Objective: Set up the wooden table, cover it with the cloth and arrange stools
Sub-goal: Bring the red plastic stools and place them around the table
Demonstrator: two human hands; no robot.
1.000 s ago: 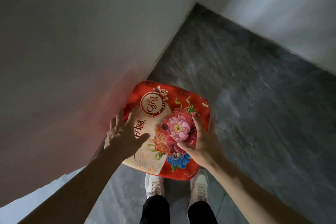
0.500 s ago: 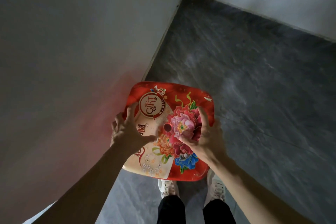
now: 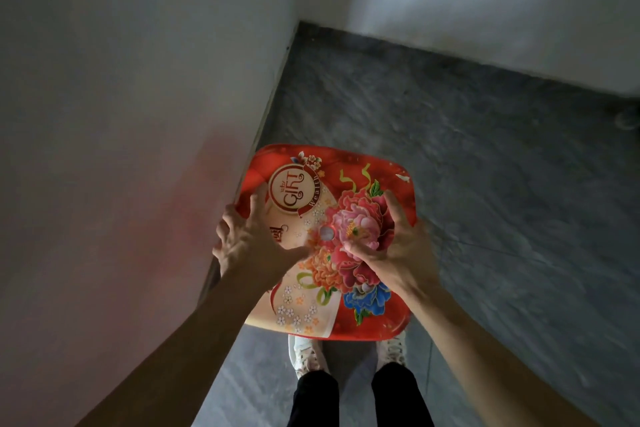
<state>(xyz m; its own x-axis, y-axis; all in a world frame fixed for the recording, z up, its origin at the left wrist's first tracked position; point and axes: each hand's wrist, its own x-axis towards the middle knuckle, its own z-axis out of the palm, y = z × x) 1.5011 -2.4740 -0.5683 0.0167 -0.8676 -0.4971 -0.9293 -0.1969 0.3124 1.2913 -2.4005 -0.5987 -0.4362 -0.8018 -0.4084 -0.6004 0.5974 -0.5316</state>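
A red plastic stool (image 3: 374, 166) with a printed flower seat and a small centre hole is seen from above, close to the left wall. My left hand (image 3: 252, 239) grips the seat's left edge, fingers curled over the rim and thumb on top. On the seat's right side, my right hand (image 3: 394, 250) holds the stool, with thumb and forefinger spread over the pink flower and the other fingers over the right rim. The stool's legs are hidden under the seat. No table or cloth is in view.
A pale wall (image 3: 121, 114) runs along the left and meets a second wall (image 3: 502, 3) at the far corner. Dark grey stone floor (image 3: 485, 166) spreads to the right. My white shoes (image 3: 304, 354) and black trousers stand just under the stool's near edge.
Both hands have kept their hold on the stool. The seat has turned slightly, and the view has lifted, so the room's far corner shows more.
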